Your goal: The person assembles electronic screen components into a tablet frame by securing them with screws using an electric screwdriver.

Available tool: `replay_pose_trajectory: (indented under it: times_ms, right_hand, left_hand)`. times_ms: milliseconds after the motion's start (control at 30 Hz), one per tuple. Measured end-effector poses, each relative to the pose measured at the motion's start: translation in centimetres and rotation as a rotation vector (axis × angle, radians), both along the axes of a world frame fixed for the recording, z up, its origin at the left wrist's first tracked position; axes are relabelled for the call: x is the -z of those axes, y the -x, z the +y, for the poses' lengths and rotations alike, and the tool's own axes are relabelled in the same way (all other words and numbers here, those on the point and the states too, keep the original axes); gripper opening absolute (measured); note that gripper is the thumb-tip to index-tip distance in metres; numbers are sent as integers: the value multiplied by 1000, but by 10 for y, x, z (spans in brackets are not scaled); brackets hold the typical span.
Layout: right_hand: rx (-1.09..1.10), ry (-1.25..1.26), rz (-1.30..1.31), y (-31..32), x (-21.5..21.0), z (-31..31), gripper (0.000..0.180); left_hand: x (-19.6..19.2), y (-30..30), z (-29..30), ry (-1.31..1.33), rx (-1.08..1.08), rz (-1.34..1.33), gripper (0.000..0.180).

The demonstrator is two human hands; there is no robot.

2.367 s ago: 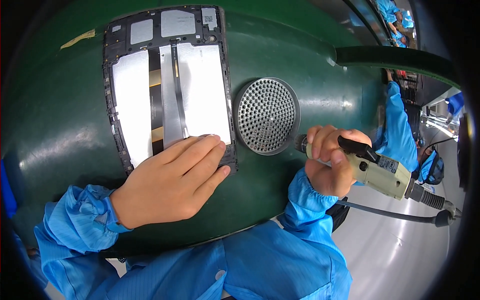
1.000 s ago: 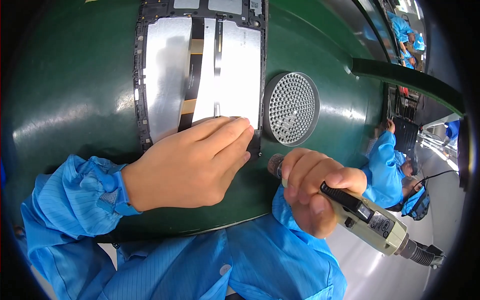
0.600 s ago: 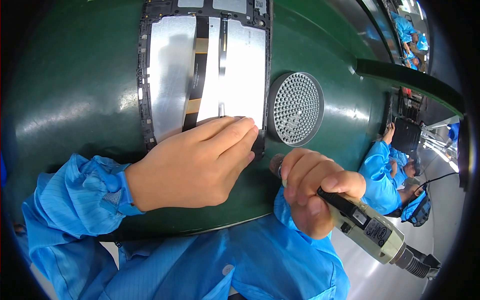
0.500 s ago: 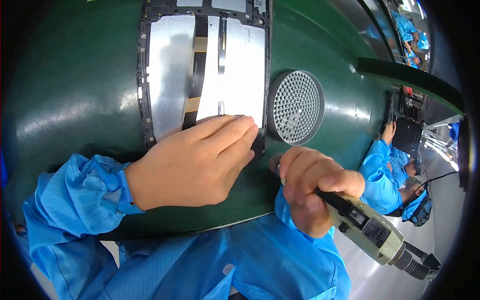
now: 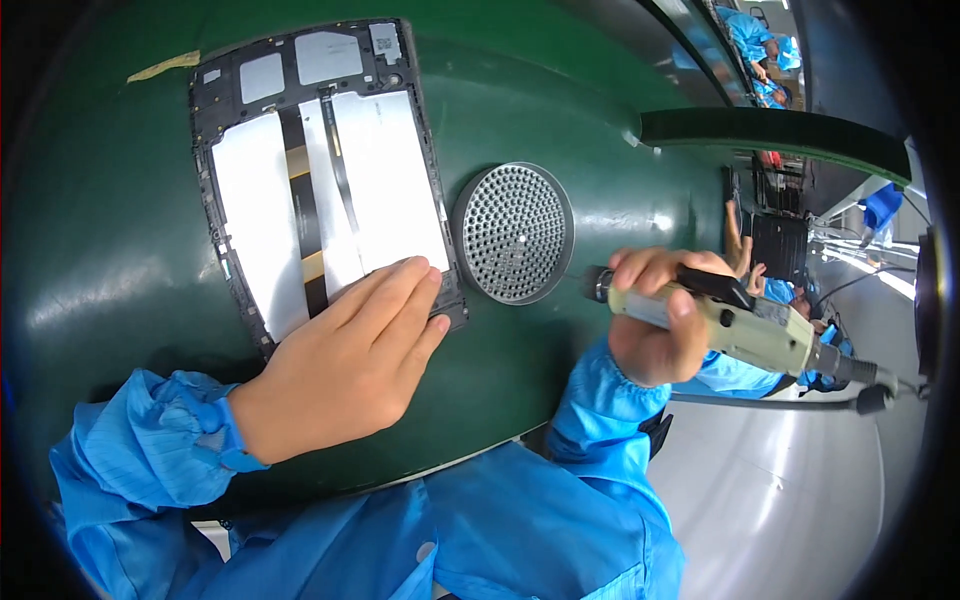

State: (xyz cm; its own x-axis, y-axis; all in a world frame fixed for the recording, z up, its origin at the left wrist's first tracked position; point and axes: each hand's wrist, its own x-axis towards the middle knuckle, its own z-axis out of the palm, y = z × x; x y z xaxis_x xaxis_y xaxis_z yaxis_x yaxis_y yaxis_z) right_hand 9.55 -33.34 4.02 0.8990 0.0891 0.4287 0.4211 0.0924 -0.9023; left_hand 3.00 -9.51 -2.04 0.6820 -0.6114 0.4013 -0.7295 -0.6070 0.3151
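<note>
An opened tablet (image 5: 390,180) lies on the green work surface, its silver battery panels and dark frame facing up. My left hand (image 5: 350,355) rests flat across its near end, fingers stretched out together and holding nothing. In my right hand (image 5: 655,320) is a pale green electric screwdriver (image 5: 762,338), gripped around its front part with the cable trailing to the right. The driver's tip points left toward a round grey screw tray (image 5: 515,235), whose dimpled plate sits just right of the tablet. Whether the bit carries a screw is too small to tell.
A green mat (image 5: 110,230) covers the bench. A strip of yellowish tape (image 5: 165,66) lies beyond the tablet's far left corner. A dark curved bar (image 5: 780,135) crosses at the back right. Other people in blue workwear (image 5: 745,35) sit farther right.
My right hand has swung the screwdriver away from the tablet's near right corner, rightward and up beside the tray. The view has shifted, and the left hand stays on the tablet.
</note>
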Motion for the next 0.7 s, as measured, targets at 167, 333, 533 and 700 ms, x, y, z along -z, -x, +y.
replay_pose_trajectory:
  times_ms: [167, 333, 533, 700]
  right_hand:
    - [-98, -59, 6, 7, 11, 4, 32]
    - [-139, -77, 2, 10, 15, 5, 32]
    - [-134, -71, 18, 11, 17, 5, 33]
    - [-122, -77, 14, 11, 19, 3, 33]
  left_hand:
    - [-7, 0, 11, 14, 85, 76, 30]
    - [-11, 1, 10, -1, 74, 116, 29]
    - [-21, 1, 12, -41, 55, 169, 27]
    - [-38, -1, 22, -108, 60, 280, 29]
